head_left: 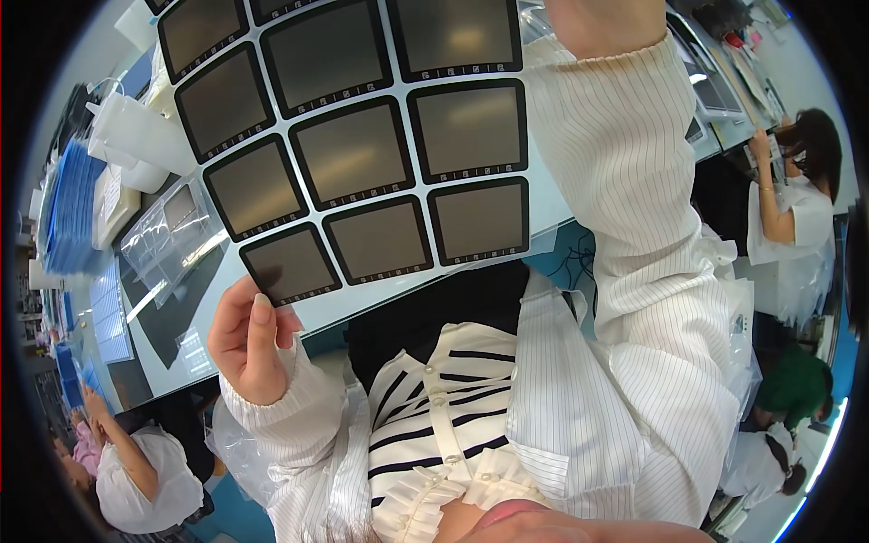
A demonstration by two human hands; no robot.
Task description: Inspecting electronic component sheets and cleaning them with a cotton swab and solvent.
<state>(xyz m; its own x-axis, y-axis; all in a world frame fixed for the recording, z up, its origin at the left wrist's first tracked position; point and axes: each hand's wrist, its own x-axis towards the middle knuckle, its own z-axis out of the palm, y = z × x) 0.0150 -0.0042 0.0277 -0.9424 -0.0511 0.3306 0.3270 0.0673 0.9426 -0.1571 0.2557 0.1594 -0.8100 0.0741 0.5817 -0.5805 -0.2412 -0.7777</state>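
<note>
Pinching the lower-left corner of a sheet of dark rectangular panels (351, 149), spread across the upper centre of the frame, in a nearly closed left hand (249, 348), with the right hand (608, 20) too cropped at top to tell its opening or hold.

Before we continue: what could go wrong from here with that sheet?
The left hand pinches the sheet of dark panels by its lower-left corner, so it could bend or smudge there. The right hand is mostly out of frame; if its grip is loose, the sheet might slip. A white container appears near the sheet's left edge; a swing might knock it.
</note>
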